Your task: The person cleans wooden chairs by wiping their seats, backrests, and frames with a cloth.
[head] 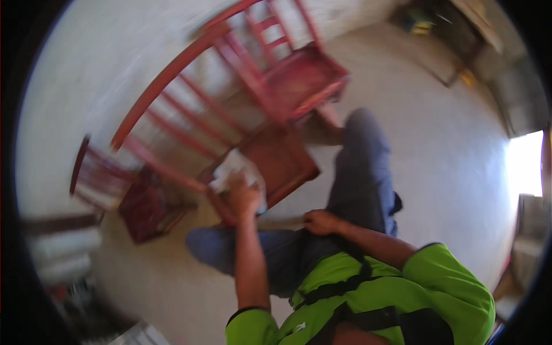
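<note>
A red-brown wooden chair with a slatted back stands before me, its seat [280, 159] tilted in the view. My left hand [246, 194] is shut on a white cloth [235, 166], pressed on the left part of that seat near the backrest's foot. The curved top rail [161, 92] of the backrest arcs above it. My right hand [322, 222] rests at my lap by the right thigh, its fingers curled and blurred; whether anything lies inside is hidden.
A second red wooden chair [302, 79] stands just beyond, seeming to overlap the first. A dark red chair [144, 207] is on the left by the pale wall [86, 95]. My bent knees flank the near chair. A wooden frame [453, 73] lies far right, and bright light enters an opening [526, 164].
</note>
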Demonstrator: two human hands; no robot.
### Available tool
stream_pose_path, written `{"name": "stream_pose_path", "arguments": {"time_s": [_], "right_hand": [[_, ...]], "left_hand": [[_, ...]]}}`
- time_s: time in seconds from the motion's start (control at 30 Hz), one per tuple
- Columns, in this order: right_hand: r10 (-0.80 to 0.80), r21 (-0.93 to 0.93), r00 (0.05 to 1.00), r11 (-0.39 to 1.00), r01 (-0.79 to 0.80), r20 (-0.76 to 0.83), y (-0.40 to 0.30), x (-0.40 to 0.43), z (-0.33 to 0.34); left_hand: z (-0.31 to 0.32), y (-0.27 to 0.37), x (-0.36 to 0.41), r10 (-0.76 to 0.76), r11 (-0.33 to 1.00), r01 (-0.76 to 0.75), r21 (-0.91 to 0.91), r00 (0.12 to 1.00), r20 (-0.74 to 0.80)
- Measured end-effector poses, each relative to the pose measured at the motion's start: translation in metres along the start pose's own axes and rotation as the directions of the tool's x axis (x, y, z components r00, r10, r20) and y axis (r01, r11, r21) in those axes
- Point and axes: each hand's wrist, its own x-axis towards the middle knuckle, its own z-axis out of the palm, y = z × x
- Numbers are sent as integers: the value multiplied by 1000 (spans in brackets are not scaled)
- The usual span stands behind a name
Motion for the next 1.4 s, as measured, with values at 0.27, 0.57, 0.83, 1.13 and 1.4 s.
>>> {"name": "stream_pose_path", "arguments": {"time_s": [0.27,0.57,0.83,1.13,1.4], "right_hand": [[42,-40,998,998,-41,41,-14,-5,-24],[36,-51,999,998,-34,29,-1,-2,-15],[45,-59,998,997,-42,37,0,-3,-17],[52,-91,999,995,-51,9,0,-4,-19],[25,-114,998,993,-18,65,-11,-4,-22]], "left_hand": [[-2,60,-24,34,994,-21,-109,993,117],[-18,7,20,-155,988,153,38,984,85],[-53,-5,12,-206,944,249,-218,957,202],[-200,-33,27,-546,520,12,-854,773,-322],[-260,-53,102,-650,665,-97,-741,413,-637]]}}
